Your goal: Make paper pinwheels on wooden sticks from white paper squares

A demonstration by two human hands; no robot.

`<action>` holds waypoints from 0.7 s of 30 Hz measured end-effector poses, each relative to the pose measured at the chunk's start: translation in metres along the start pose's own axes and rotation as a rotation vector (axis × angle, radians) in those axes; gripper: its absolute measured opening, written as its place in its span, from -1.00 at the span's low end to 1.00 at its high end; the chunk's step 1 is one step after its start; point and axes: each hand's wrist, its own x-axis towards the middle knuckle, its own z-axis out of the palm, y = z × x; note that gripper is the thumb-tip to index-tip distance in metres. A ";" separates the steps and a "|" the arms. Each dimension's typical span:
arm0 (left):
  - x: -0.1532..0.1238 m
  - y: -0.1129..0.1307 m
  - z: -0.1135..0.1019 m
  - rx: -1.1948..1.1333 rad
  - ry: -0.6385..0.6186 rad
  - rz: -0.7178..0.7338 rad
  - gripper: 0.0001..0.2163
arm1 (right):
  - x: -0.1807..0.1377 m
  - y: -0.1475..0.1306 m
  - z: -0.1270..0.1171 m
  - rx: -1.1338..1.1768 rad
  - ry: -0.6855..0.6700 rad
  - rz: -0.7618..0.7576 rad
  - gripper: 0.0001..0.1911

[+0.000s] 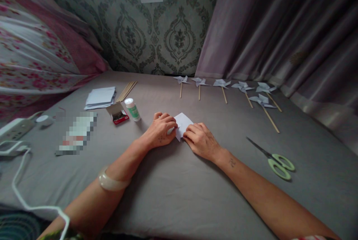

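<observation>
A small piece of white paper (183, 121) lies on the grey cloth between my two hands. My left hand (161, 130) has its fingers bent and closed on the paper's left edge. On the lower right edge, my right hand (201, 140) grips the same paper with curled fingers. Part of the paper is hidden under the fingers, and its near edge looks cut or folded to a point. Close beyond my left hand stands a white and green glue stick (133, 110). Scissors with green handles (275, 161) lie to the right of my right hand.
Several paper pinwheels on sticks (222, 84) lie in a row at the back right. At the left are a stack of paper (100, 97), wooden sticks (127, 91), an open red box (119, 116), a blurred flat object (78, 131) and a power strip (16, 130) with a white cable.
</observation>
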 end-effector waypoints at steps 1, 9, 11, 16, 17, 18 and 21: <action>0.000 0.000 0.001 0.012 0.000 -0.012 -0.82 | 0.000 -0.001 0.000 0.005 -0.006 0.009 -0.80; -0.001 0.003 0.010 0.093 -0.033 0.006 -0.81 | 0.000 0.003 0.006 0.180 -0.032 0.134 -0.89; -0.001 0.004 0.010 0.099 -0.042 0.012 -0.81 | 0.002 0.005 0.008 0.245 -0.014 0.190 -0.92; -0.001 0.007 0.009 0.092 -0.044 0.004 -0.81 | 0.007 0.006 0.013 0.398 0.055 0.313 -0.93; -0.001 0.007 0.009 0.091 -0.045 0.000 -0.81 | 0.008 0.007 0.014 0.426 0.070 0.338 -0.92; -0.001 0.007 0.009 0.090 -0.047 -0.004 -0.81 | 0.009 0.007 0.014 0.450 0.082 0.365 -0.92; -0.001 0.008 0.009 0.086 -0.054 -0.011 -0.81 | 0.011 0.008 0.016 0.501 0.092 0.434 -0.91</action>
